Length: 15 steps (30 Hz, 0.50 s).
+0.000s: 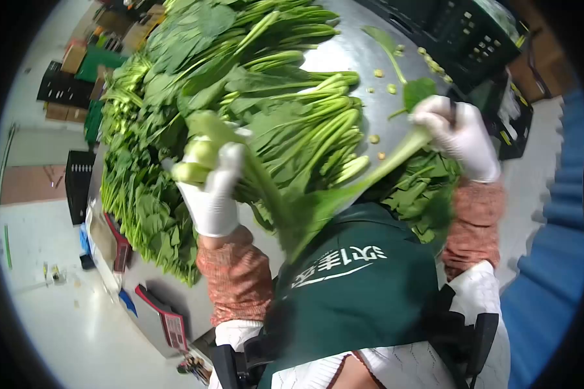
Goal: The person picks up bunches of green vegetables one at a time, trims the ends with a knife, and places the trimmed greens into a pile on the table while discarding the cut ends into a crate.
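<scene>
I see my left hand [209, 188] clenched on a leafy stalk [204, 152], right hand [457, 133] gripping another stalk [395, 155], both held above the table [350, 55] w/ piled greens [240, 84].

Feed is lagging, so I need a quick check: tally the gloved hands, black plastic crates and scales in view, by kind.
White-gloved hands: 2, left hand and right hand, each in a grip on leafy green stalks
Black plastic crates: 3
Scales: 1
Total: 6
</scene>
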### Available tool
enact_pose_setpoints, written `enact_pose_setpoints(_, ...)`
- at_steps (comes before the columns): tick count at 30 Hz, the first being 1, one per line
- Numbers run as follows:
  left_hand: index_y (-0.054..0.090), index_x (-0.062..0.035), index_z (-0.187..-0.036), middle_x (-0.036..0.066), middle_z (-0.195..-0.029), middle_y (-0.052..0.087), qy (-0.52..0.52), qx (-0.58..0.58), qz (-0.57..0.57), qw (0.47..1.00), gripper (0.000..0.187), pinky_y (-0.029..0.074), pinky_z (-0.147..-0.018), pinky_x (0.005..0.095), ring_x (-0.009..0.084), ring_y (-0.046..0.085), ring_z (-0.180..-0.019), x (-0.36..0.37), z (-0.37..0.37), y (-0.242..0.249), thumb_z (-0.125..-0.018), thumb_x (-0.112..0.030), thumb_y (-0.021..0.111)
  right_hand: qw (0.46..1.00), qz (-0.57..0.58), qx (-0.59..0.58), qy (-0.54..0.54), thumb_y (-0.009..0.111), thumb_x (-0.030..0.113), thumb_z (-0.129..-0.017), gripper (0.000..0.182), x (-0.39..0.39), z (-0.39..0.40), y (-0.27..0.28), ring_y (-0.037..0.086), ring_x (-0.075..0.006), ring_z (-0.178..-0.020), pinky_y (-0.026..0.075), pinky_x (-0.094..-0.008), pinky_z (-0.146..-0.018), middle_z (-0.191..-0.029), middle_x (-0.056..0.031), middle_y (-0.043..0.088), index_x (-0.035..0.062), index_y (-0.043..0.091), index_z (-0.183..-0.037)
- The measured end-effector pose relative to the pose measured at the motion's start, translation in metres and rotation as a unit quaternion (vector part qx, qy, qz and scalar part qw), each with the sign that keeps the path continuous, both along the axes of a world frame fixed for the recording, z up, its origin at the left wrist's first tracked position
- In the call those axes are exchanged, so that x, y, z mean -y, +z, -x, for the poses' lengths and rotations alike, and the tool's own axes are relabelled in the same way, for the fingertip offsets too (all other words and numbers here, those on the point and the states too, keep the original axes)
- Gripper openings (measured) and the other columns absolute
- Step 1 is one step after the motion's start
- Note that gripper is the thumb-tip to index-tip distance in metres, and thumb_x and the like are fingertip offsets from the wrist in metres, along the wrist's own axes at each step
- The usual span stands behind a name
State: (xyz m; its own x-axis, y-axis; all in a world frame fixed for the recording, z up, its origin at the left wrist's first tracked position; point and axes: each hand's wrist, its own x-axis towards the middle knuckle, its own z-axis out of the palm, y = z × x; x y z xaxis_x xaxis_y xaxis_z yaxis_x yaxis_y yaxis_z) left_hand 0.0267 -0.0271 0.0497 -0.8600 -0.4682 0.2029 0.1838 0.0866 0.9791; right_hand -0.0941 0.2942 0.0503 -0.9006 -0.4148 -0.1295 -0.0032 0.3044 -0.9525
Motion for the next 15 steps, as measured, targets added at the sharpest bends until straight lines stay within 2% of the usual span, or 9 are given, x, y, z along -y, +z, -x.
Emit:
enact_pose_setpoints(1,0.061,0.0005,-0.115,0.01,-0.103,0.069,0.035,-0.017,-0.121,0.992,0.031,0.05,-0.08,0.027,0.0145,0.063,-0.086,0.014,-0.005,0.009,-0.089,-0.015,0.067,0.998,-0.047,0.025,-0.023,0.064,0.017,-0.092,0.015,-0.023,0.008,0.001,0.043,-0.0009,-0.055,0.032,-0.0186,-0.048,-0.07,0.005,0.057,0.0029,0.068,-0.092)
enact_pose_setpoints(3,0.058,-0.0008,-0.121,0.01,-0.112,0.067,0.122,-0.086,-0.215,0.965,0.036,0.051,-0.087,0.0315,0.0176,0.062,-0.094,0.051,-0.016,0.009,-0.092,-0.02,0.066,0.997,-0.07,0.009,-0.017,0.064,0.018,-0.093,0.015,-0.074,0.032,-0.02,0.042,-0.0005,-0.054,0.031,-0.0188,-0.047,-0.069,0.0056,0.054,0.0038,0.068,-0.096)
enact_pose_setpoints(5,0.056,-0.0016,-0.127,0.009,-0.12,0.063,0.176,-0.116,-0.311,0.927,0.044,0.05,-0.094,0.0366,0.0202,0.06,-0.101,0.077,-0.028,0.004,-0.092,-0.025,0.068,0.987,-0.141,0.014,-0.074,0.065,0.019,-0.092,0.024,-0.099,0.042,-0.033,0.043,-0.0024,-0.056,0.034,-0.0218,-0.049,-0.069,0.0053,0.054,0.0022,0.067,-0.108)
enact_pose_setpoints(7,0.05,0.0001,-0.135,0.009,-0.124,0.061,0.152,-0.129,-0.359,0.912,0.053,0.046,-0.101,0.0383,0.0217,0.057,-0.109,0.107,-0.043,-0.018,-0.091,-0.024,0.068,0.924,-0.31,-0.196,-0.109,0.067,0.019,-0.091,0.037,-0.127,0.058,-0.08,0.044,-0.005,-0.058,0.037,-0.024,-0.054,-0.069,0.005,0.054,0.0024,0.062,-0.124)
enact_pose_setpoints(8,0.05,0.0003,-0.134,0.01,-0.126,0.059,0.157,-0.125,-0.354,0.914,0.052,0.046,-0.1,0.0378,0.0216,0.057,-0.11,0.109,-0.046,-0.025,-0.091,-0.024,0.068,0.874,-0.435,-0.189,-0.108,0.068,0.017,-0.089,0.048,-0.11,0.052,-0.066,0.044,-0.0061,-0.062,0.04,-0.0243,-0.058,-0.069,0.0046,0.053,0.0037,0.056,-0.133)
enact_pose_setpoints(9,0.051,0.0006,-0.133,0.01,-0.128,0.058,0.159,-0.12,-0.349,0.916,0.051,0.046,-0.1,0.0373,0.0215,0.056,-0.11,0.108,-0.046,-0.03,-0.091,-0.023,0.067,0.936,-0.294,-0.15,-0.123,0.069,0.014,-0.088,0.048,-0.101,0.051,-0.074,0.047,-0.0051,-0.065,0.04,-0.0221,-0.06,-0.07,0.0043,0.053,0.0039,0.056,-0.133)
enact_pose_setpoints(10,0.049,0.0019,-0.135,0.012,-0.131,0.056,0.177,-0.1,-0.311,0.928,0.053,0.047,-0.098,0.0357,0.0208,0.056,-0.109,0.101,-0.043,-0.03,-0.091,-0.023,0.066,0.964,-0.216,-0.109,-0.108,0.069,0.013,-0.088,0.048,-0.092,0.05,-0.077,0.046,-0.0049,-0.066,0.04,-0.022,-0.06,-0.07,0.0042,0.053,0.0036,0.057,-0.133)
enact_pose_setpoints(11,0.048,0.0037,-0.136,0.012,-0.13,0.056,0.152,-0.098,-0.369,0.912,0.054,0.047,-0.097,0.0347,0.0201,0.056,-0.109,0.11,-0.044,-0.043,-0.092,-0.023,0.065,0.984,-0.137,-0.067,-0.095,0.069,0.012,-0.087,0.047,-0.07,0.044,-0.074,0.046,-0.0048,-0.067,0.041,-0.0219,-0.061,-0.071,0.004,0.054,0.0033,0.057,-0.132)
enact_pose_setpoints(15,0.052,0.0028,-0.132,0.01,-0.125,0.059,0.108,-0.058,-0.366,0.923,0.051,0.047,-0.095,0.0335,0.0198,0.057,-0.106,0.099,-0.039,-0.045,-0.089,-0.018,0.069,0.987,-0.106,-0.115,0.046,0.065,0.006,-0.085,0.043,0.003,0.031,-0.063,0.051,-0.0054,-0.071,0.044,-0.0209,-0.067,-0.075,0.0008,0.057,0.0029,0.06,-0.128)
